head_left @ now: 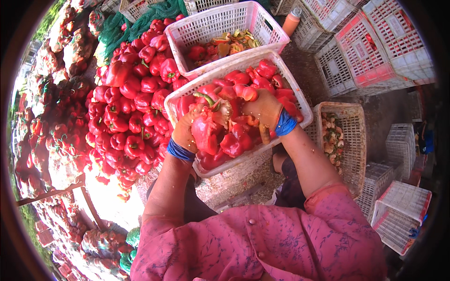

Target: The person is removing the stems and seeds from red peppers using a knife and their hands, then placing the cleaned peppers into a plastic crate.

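My left hand (185, 130), in a tan-orange glove with a blue band at the wrist, is closed around a torn-open red bell pepper (204, 132). A pale seedy core (222, 112) with a curved green stem shows at the pepper's top, between my hands. My right hand (263, 111), gloved and banded alike, has its fingers curled beside the core. A narrow brownish piece (265, 134) sticks out below it; I cannot tell what it is. Both hands are above a white crate (303, 100) filled with opened red pepper pieces (233, 144).
Whole red peppers (136, 93) lie heaped to the left, with green netting (115, 35) behind. A second crate (206, 23) beyond holds scraps. A basket (356, 140) of pepper cores stands at right. Stacked crates (365, 51), an orange bottle (291, 21) and filled sacks (51, 154) surround me.
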Demonstrator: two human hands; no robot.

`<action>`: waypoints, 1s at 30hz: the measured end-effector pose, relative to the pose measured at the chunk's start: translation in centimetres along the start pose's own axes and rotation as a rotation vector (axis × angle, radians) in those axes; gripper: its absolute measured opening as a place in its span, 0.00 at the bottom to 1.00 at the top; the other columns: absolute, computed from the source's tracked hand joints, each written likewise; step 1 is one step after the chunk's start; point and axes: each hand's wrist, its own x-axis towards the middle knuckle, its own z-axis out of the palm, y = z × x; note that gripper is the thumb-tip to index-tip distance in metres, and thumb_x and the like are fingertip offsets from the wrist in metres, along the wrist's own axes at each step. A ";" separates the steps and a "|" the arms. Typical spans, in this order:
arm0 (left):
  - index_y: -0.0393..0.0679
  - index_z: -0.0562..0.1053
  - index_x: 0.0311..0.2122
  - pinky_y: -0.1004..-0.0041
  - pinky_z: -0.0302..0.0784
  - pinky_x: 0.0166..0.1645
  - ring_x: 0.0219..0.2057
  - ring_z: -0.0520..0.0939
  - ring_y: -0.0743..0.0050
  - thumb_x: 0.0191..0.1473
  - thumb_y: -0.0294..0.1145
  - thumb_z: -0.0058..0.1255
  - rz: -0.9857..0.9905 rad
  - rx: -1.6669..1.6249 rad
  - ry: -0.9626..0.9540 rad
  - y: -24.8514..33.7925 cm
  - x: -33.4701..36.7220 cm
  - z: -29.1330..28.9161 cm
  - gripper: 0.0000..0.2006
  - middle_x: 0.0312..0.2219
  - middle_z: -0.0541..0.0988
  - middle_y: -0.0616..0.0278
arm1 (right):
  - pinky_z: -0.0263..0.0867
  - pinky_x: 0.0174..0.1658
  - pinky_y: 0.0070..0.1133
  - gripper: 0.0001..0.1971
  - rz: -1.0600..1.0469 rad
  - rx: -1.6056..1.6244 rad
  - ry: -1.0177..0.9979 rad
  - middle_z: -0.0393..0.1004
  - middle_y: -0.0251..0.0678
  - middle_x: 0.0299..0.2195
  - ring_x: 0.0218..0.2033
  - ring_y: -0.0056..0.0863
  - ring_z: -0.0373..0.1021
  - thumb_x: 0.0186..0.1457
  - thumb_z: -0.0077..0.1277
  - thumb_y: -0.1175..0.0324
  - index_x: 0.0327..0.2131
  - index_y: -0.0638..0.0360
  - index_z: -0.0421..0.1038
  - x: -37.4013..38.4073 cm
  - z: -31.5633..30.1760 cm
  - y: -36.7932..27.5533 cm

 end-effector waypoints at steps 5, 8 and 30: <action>0.32 0.70 0.55 0.67 0.78 0.55 0.49 0.81 0.66 0.67 0.38 0.47 -0.177 0.479 -0.142 -1.0 -1.3 5.6 0.20 0.50 0.79 0.54 | 0.72 0.42 0.41 0.15 -0.109 -0.727 0.643 0.80 0.49 0.35 0.38 0.50 0.77 0.52 0.58 0.60 0.41 0.55 0.78 2.4 -4.7 2.1; 0.36 0.70 0.57 0.63 0.74 0.60 0.54 0.79 0.61 0.67 0.37 0.46 -0.213 0.267 -0.098 -1.3 -0.7 4.3 0.19 0.54 0.77 0.53 | 0.74 0.40 0.40 0.22 -0.037 -0.905 0.660 0.80 0.46 0.40 0.39 0.46 0.78 0.55 0.57 0.56 0.51 0.51 0.72 6.2 -6.7 2.9; 0.38 0.65 0.63 0.70 0.73 0.55 0.52 0.80 0.64 0.54 0.60 0.59 0.367 1.479 0.208 -6.2 0.3 6.7 0.41 0.47 0.81 0.49 | 0.57 0.16 0.17 0.14 0.015 0.352 0.094 0.72 0.24 0.22 0.13 0.16 0.63 0.64 0.51 0.56 0.44 0.55 0.77 -6.7 1.2 1.3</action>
